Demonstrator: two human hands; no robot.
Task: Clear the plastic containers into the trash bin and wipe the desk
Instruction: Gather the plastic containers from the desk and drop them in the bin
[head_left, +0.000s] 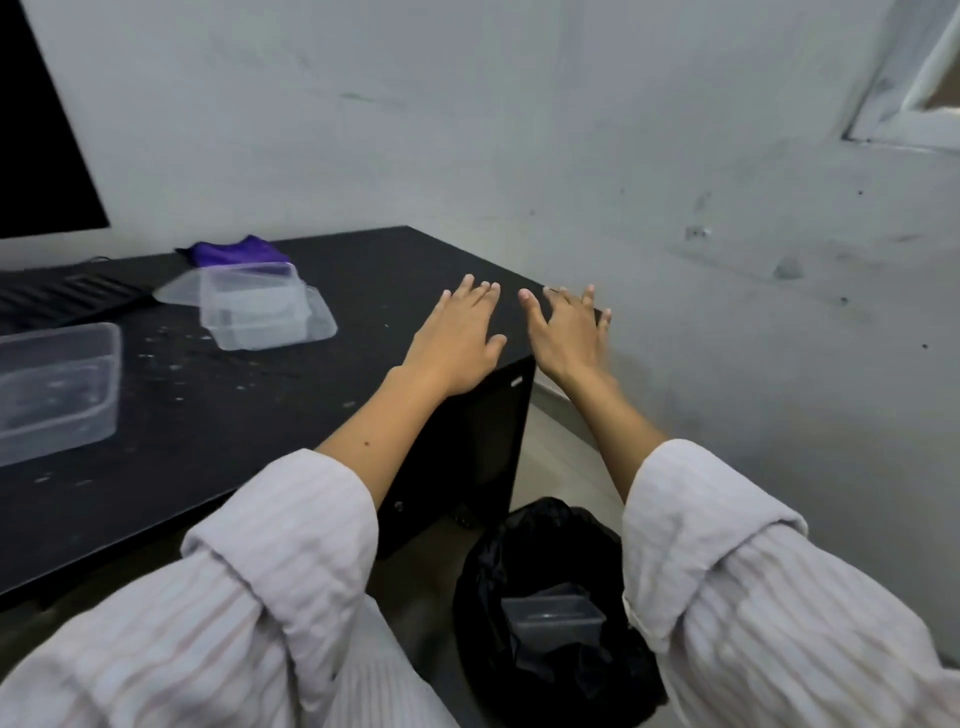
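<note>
Over desk (218, 415) corner: L hand (457, 340) & R hand (569, 338) flat, fingers spread.

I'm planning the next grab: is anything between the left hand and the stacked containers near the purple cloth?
Nothing visible: only bare desk lies between the left hand and the stacked containers.

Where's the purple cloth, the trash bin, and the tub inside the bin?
purple cloth (240, 249), head view, middle of cloth.
trash bin (480, 582), head view, black liner's left wall.
plastic container (553, 621), head view, its front wall.

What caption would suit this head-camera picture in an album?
Both open hands, left hand and right hand, reach over the desk; one container already in the bin.
</note>
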